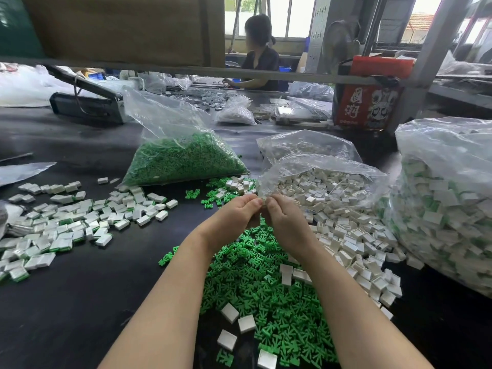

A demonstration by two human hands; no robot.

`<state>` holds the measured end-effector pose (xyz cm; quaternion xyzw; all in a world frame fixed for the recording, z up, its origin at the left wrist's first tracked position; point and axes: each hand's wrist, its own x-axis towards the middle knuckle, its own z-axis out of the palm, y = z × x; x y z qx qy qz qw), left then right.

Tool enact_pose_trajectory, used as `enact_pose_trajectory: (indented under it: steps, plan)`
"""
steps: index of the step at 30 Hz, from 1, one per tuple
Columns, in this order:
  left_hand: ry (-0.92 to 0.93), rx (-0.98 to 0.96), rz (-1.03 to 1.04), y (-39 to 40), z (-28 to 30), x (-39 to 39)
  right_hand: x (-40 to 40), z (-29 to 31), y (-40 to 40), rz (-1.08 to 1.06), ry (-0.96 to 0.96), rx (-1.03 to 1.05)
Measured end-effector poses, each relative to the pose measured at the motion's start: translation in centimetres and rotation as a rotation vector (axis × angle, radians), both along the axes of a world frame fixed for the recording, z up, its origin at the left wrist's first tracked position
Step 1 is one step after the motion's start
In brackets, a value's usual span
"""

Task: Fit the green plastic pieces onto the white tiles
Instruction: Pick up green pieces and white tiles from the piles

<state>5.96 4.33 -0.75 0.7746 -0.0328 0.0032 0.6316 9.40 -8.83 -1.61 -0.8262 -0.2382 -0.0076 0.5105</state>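
My left hand and my right hand meet fingertip to fingertip above the table, fingers curled and pinching something small between them; what it is stays hidden by the fingers. Beneath my forearms lies a heap of loose green plastic pieces with a few white tiles scattered on it. More white tiles spill from an open clear bag to the right of my hands.
A bag of green pieces lies behind my hands. Assembled white-and-green tiles spread over the black table at left. A large bag of assembled tiles stands at right. A person sits at the far end.
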Motion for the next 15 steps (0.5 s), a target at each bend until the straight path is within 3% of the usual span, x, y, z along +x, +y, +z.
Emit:
enact_pose_trajectory:
  steps: [7, 15]
  plan:
    - [0.005, 0.035, -0.017, -0.24, 0.23, -0.27, -0.41, 0.46, -0.12, 0.017, -0.062, -0.054]
    - [0.038, 0.079, -0.061, -0.17, 0.28, -0.38, -0.18, 0.08, -0.5, 0.06, -0.181, -0.328]
